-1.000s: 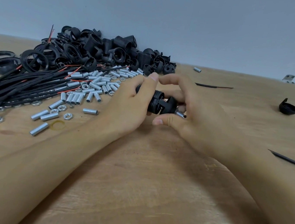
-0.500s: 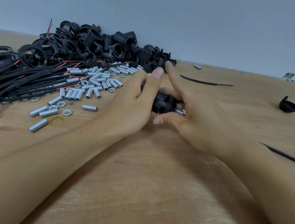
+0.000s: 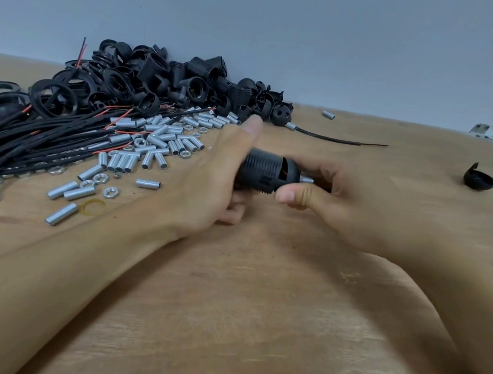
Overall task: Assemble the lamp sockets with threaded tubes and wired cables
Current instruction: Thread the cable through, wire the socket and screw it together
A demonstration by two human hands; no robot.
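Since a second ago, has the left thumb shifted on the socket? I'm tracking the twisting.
Yes. The left hand thumb now points away toward the black parts pile, baring the ribbed socket.

One camera only, worn on my head, looking forward and down across the wooden table (image 3: 254, 326) at a low slant. My forearms run in from the near bottom corners, and my left hand (image 3: 212, 180) and right hand (image 3: 356, 205) meet close under the lens at mid-picture. The far edge of view reaches the grey wall (image 3: 317, 41). The wide lens bends the table edge.
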